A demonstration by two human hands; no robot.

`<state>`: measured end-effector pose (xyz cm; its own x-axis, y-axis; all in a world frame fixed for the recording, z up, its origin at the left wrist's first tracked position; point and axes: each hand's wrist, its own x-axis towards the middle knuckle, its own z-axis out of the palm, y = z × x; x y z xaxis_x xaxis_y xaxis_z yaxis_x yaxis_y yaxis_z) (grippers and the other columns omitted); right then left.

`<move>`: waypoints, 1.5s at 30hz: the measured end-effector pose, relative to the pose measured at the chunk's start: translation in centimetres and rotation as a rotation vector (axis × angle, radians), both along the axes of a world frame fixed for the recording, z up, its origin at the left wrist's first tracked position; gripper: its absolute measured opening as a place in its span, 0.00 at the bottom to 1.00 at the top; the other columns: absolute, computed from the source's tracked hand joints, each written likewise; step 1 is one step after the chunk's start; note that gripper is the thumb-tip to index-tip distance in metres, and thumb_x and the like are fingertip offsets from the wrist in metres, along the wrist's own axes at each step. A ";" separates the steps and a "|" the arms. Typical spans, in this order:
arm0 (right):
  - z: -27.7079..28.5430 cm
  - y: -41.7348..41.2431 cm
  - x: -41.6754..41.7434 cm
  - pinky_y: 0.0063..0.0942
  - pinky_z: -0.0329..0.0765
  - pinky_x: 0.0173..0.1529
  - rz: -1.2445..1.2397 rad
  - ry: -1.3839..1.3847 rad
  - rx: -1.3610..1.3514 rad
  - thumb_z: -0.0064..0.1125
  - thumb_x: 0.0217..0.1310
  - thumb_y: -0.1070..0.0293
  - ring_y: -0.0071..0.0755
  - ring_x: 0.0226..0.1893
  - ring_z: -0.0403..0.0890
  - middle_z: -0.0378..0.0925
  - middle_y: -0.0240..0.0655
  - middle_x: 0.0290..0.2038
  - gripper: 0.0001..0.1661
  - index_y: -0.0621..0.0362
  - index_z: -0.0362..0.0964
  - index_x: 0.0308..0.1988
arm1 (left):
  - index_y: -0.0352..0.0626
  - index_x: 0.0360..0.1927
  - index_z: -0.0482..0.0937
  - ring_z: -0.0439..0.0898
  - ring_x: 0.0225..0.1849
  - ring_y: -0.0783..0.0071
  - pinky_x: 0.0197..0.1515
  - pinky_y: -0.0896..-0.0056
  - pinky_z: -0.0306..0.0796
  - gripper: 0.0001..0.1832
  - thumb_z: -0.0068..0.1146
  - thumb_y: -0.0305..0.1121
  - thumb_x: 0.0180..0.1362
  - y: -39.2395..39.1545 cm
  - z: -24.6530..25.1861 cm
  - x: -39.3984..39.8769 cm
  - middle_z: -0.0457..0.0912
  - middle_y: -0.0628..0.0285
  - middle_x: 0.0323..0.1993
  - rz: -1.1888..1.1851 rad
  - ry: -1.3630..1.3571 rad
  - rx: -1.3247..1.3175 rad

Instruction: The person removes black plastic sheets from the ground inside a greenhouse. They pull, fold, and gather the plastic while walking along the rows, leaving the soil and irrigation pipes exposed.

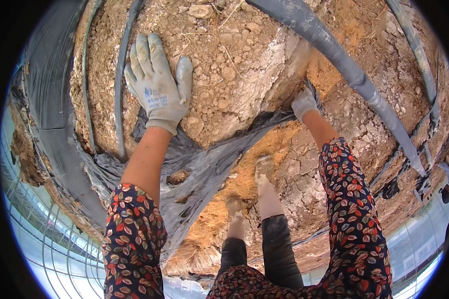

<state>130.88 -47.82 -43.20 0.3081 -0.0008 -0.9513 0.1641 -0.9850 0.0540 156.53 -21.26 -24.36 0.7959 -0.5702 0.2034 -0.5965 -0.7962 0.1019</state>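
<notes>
My left hand (158, 84), in a pale grey coated work glove that bears writing, lies flat on the crumbly soil (224, 95) of a raised bed. Its fingers are extended, the thumb stands apart, and nothing is in it. At the bed's edge, my right hand (305, 102) wears a similar glove. Its fingers close on the end of a black plastic mulch film (217, 160), though the fingertips are partly hidden by soil and film. The film runs in a taut, creased strip from below my left wrist to my right hand, with holes torn in it.
Thin drip hoses (120, 82) run beside my left hand. A thick grey hose (344, 63) crosses beyond my right hand. More black film (50, 74) covers the ground at left. My boots (265, 168) stand in a furrow strewn with orange-brown litter (243, 179). Greenhouse framing (56, 231) curves along the lower left.
</notes>
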 end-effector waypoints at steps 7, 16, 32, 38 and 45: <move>1.5 -0.7 2.0 0.44 0.54 0.73 0.004 0.167 0.112 0.68 0.51 0.60 0.43 0.64 0.69 0.69 0.37 0.64 0.31 0.55 0.75 0.56 | 0.34 0.70 0.58 0.53 0.72 0.42 0.70 0.35 0.43 0.40 0.48 0.54 0.63 0.2 -0.2 0.1 0.56 0.42 0.71 0.014 0.060 0.010; -0.9 0.4 1.1 0.41 0.70 0.58 -0.021 0.007 -0.049 0.65 0.56 0.62 0.39 0.55 0.79 0.82 0.32 0.50 0.17 0.51 0.82 0.46 | 0.35 0.70 0.59 0.54 0.72 0.42 0.70 0.34 0.43 0.40 0.48 0.54 0.62 0.2 -0.3 0.3 0.56 0.42 0.71 0.007 0.053 -0.005; 2.0 -0.1 4.2 0.48 0.72 0.59 0.078 0.096 0.188 0.62 0.55 0.68 0.42 0.54 0.81 0.83 0.40 0.49 0.16 0.55 0.82 0.46 | 0.38 0.70 0.60 0.56 0.71 0.42 0.69 0.34 0.45 0.39 0.49 0.55 0.63 0.7 -0.9 0.2 0.58 0.43 0.70 -0.011 0.008 -0.040; 2.9 0.1 5.6 0.45 0.82 0.44 0.179 0.071 0.265 0.65 0.52 0.65 0.45 0.46 0.85 0.84 0.45 0.44 0.17 0.59 0.82 0.44 | 0.41 0.70 0.60 0.59 0.70 0.45 0.71 0.43 0.46 0.37 0.50 0.51 0.63 0.9 -0.8 0.0 0.61 0.48 0.70 -0.018 -0.045 -0.057; -0.7 0.6 3.4 0.40 0.76 0.48 0.203 0.008 0.070 0.66 0.52 0.63 0.41 0.49 0.83 0.85 0.35 0.45 0.15 0.50 0.82 0.43 | 0.40 0.70 0.61 0.59 0.70 0.46 0.70 0.42 0.46 0.37 0.51 0.52 0.63 0.3 -1.0 0.0 0.61 0.47 0.70 -0.043 -0.058 -0.097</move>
